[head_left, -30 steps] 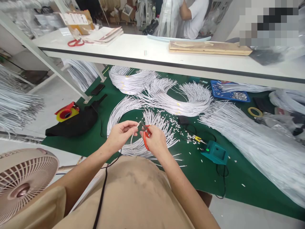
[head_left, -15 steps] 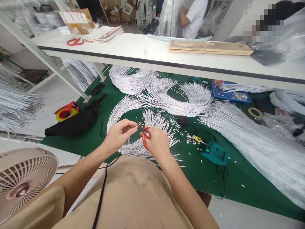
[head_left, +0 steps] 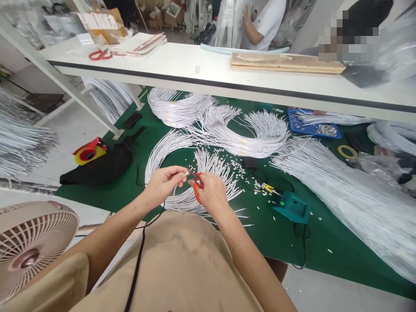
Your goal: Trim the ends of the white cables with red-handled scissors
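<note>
My left hand (head_left: 165, 184) pinches the end of a white wire (head_left: 175, 190) between thumb and fingers. Wrapped round red-handled scissors (head_left: 197, 187), my right hand (head_left: 212, 190) is just to the right of it. The dark blades point up and left, close beside the wire end; whether they touch it is too small to tell. Under and behind both hands lies a curved bundle of white wires (head_left: 167, 149) on the green table (head_left: 256, 242). Small white bits (head_left: 238, 171) are scattered to the right of the wire ends.
More wire bundles (head_left: 260, 138) lie behind, below a white shelf (head_left: 182, 65). A teal holder (head_left: 293, 207) and a blue tray (head_left: 312, 125) are on the right. A black bag (head_left: 100, 167) and tape dispenser (head_left: 89, 151) sit left, beyond a fan (head_left: 32, 251). Two people are beyond the shelf.
Both hands have shifted only slightly, the left a little down and the right a little left. The person at the far right has moved left.
</note>
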Demonstrator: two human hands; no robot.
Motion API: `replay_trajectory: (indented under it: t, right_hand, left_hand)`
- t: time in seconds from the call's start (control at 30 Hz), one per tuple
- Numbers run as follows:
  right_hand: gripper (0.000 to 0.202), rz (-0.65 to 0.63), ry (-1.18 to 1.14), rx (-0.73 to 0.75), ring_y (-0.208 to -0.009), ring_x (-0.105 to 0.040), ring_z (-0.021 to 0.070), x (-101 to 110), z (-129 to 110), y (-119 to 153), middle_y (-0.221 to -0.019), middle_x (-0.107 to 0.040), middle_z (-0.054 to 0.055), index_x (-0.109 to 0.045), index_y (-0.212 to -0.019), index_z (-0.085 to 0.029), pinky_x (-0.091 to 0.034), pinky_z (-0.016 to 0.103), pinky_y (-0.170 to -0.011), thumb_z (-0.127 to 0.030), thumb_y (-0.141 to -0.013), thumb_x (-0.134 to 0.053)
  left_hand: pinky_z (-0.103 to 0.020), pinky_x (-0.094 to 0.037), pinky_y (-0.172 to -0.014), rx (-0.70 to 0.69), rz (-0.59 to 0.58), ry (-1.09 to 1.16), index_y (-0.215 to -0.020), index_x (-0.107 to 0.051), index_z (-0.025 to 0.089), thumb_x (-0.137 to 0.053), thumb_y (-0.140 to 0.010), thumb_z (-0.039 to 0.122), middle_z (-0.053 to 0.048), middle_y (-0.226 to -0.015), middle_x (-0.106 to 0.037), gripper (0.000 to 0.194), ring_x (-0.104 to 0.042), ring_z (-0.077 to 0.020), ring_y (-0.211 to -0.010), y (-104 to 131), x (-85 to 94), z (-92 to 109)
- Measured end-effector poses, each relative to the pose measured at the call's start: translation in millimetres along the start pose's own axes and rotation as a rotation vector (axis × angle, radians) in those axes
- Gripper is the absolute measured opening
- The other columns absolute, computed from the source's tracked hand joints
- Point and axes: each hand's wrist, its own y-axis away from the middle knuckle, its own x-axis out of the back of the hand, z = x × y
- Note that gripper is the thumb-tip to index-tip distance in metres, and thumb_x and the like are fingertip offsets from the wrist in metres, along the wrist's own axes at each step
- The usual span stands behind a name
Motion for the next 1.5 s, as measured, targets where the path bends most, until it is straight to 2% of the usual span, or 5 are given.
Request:
replay_trajectory:
  t: [0.17,0.37,0.83,1.07,1.5]
  right_hand:
    - [0.026,0.0,-0.18,-0.062,-0.06,-0.047,0.0115,-1,4,-1,-0.063,-0.056,0.0,-0.054,-0.058,-0.018,-0.03,0.024,-0.055,-0.034,-0.078,-0.055]
    - [0.022,0.061,-0.944,-0.295,-0.061,-0.049,0.0107,9,-10,-9,-0.067,-0.058,-0.001,-0.064,-0.075,-0.016,-0.038,0.023,-0.058,-0.036,-0.073,-0.057]
    - [0.011,0.07,-1.617,-0.512,-0.052,-0.044,0.0093,-12,-21,-7,-0.051,-0.049,-0.004,-0.062,-0.065,-0.015,-0.035,0.024,-0.053,-0.026,-0.063,-0.062]
    - [0.011,0.245,-1.47,-0.576,-0.051,-0.04,0.0084,-20,-33,-6,-0.05,-0.045,-0.005,-0.059,-0.063,-0.015,-0.031,0.023,-0.051,-0.026,-0.064,-0.06]
    - [0.024,0.216,-1.176,-0.411,-0.062,-0.051,0.0116,-12,-12,-3,-0.068,-0.061,0.0,-0.067,-0.077,-0.015,-0.039,0.025,-0.062,-0.037,-0.07,-0.061]
  left_hand:
    - [-0.023,-0.042,-0.059,-0.009,0.046,0.006,-0.085,-0.063,0.014,-0.052,-0.078,0.032,0.0,-0.063,-0.057,0.023,-0.051,-0.011,-0.058,-1,2.2,-2]
    - [-0.024,-0.045,-0.062,-0.125,0.141,-0.159,-0.088,-0.065,0.017,-0.055,-0.078,0.032,-0.002,-0.077,-0.064,0.02,-0.058,-0.0131,-0.065,1,-0.5,-6]
    - [-0.024,-0.046,-0.06,-0.053,-0.009,-0.093,-0.085,-0.063,0.015,-0.051,-0.08,0.032,-0.002,-0.067,-0.063,0.021,-0.057,-0.0131,-0.06,1,-6.8,-9]
    - [-0.025,-0.04,-0.069,-0.39,0.154,-0.445,-0.08,-0.062,0.018,-0.045,-0.084,0.024,-0.003,-0.079,-0.06,0.018,-0.053,-0.014,-0.073,6,-6.0,-6]
    - [-0.023,-0.037,-0.059,0.011,0.014,0.199,-0.096,-0.056,0.015,-0.055,-0.079,0.031,0.002,-0.065,-0.053,0.023,-0.047,-0.0091,-0.057,-2,-1.8,-3]
